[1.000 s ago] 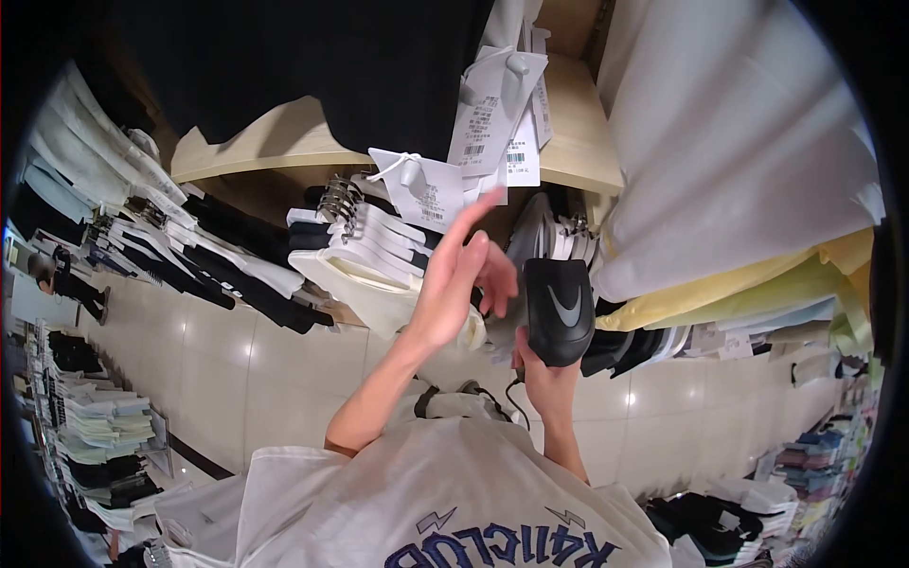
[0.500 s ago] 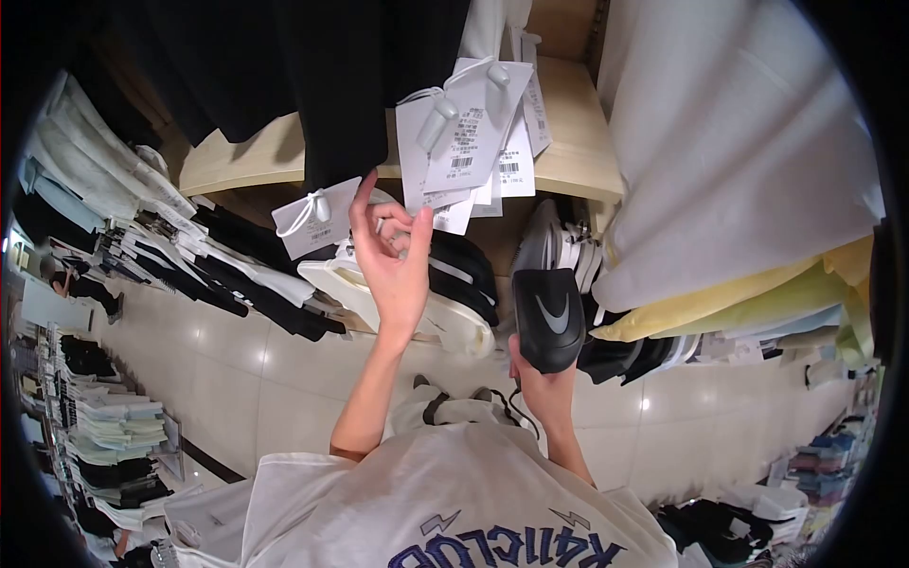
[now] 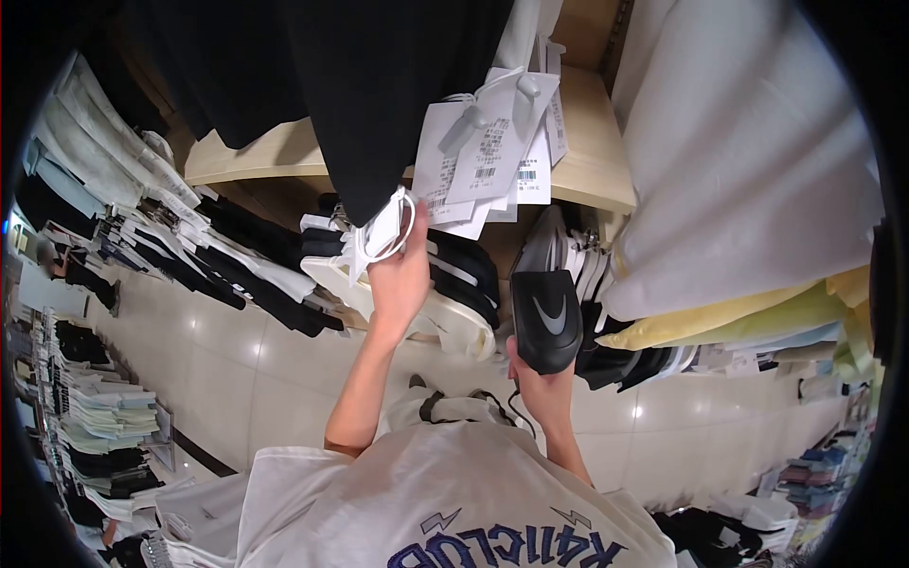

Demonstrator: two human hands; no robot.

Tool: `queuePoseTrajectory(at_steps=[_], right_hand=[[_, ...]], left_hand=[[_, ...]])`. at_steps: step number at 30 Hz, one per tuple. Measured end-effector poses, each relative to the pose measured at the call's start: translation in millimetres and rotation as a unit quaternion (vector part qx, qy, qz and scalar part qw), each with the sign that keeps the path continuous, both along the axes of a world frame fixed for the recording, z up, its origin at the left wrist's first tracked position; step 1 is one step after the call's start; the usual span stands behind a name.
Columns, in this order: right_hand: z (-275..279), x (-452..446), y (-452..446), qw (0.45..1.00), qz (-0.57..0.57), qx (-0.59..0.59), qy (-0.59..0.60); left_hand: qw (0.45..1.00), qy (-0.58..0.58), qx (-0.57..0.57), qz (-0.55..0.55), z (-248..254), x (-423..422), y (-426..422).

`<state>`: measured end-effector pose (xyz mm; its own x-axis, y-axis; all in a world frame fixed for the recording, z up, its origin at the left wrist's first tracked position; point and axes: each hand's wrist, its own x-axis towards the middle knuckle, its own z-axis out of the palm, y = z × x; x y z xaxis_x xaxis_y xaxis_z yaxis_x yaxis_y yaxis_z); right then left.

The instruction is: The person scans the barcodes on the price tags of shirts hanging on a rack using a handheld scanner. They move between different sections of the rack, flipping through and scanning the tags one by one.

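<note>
My left hand (image 3: 401,287) is closed on a white price tag (image 3: 383,232) with a looped white string, at the lower tip of a black garment (image 3: 379,104). The fingertips are partly hidden behind the tag. Just to the right hang several more price tags (image 3: 483,151), overlapping, with printed barcodes and grey security pins. In my right hand (image 3: 545,390) is a black barcode scanner (image 3: 546,322), its top facing up and its cord running down towards my waist. The scanner is apart from the tags.
Behind the tags runs a pale wooden shelf (image 3: 592,156). Below it hang black and white garments on hangers (image 3: 459,275). A large white garment (image 3: 739,161) fills the right side, with yellow cloth (image 3: 720,317) beneath. Racks of clothes (image 3: 104,417) and another person (image 3: 85,275) are at left.
My left hand has closed on the loose price tag, which has turned and come nearer the hanging tags. The black garment and tags have shifted rightward in view. My right hand stays nearly still.
</note>
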<state>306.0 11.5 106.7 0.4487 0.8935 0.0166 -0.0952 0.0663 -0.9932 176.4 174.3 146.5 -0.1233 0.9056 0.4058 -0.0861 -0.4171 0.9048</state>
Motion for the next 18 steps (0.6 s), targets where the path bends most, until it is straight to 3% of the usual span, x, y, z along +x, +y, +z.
queuePoseTrajectory(at_steps=[3, 14, 18], right_hand=[[0, -1, 1, 0.999, 0.023, -0.001, -0.033], [7, -17, 11, 0.996, 0.061, -0.008, -0.063], [9, -17, 11, 0.996, 0.051, -0.012, -0.068]], left_hand=[[0.998, 0.014, 0.025, 0.054, -2, -9, -2], [0.994, 0.036, 0.058, 0.083, 7, -17, 6], [0.985, 0.120, 0.106, 0.067, 11, -15, 11]])
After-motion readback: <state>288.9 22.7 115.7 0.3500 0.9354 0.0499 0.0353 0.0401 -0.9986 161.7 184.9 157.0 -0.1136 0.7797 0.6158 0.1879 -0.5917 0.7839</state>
